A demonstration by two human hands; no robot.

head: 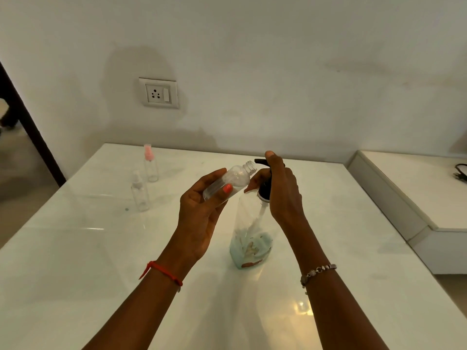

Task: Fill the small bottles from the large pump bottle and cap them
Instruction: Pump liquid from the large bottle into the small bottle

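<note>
My left hand point(202, 213) grips a small clear bottle point(235, 179), uncapped and tilted, its threaded neck just under the black pump spout. The large clear pump bottle point(252, 236) stands on the white table point(101, 248), with a little bluish liquid at its bottom. My right hand point(280, 190) is wrapped round its black pump head point(264, 188), with one finger on top of the spout. Two more small clear bottles stand at the far left: one with a pink spray cap point(150, 164), one with a clear cap point(139, 192).
A wall with a socket plate point(158, 92) rises behind the table. A lower white ledge point(417, 188) runs along the right, with a dark object point(461, 173) at its far end. A dark door frame point(27, 122) stands at the left.
</note>
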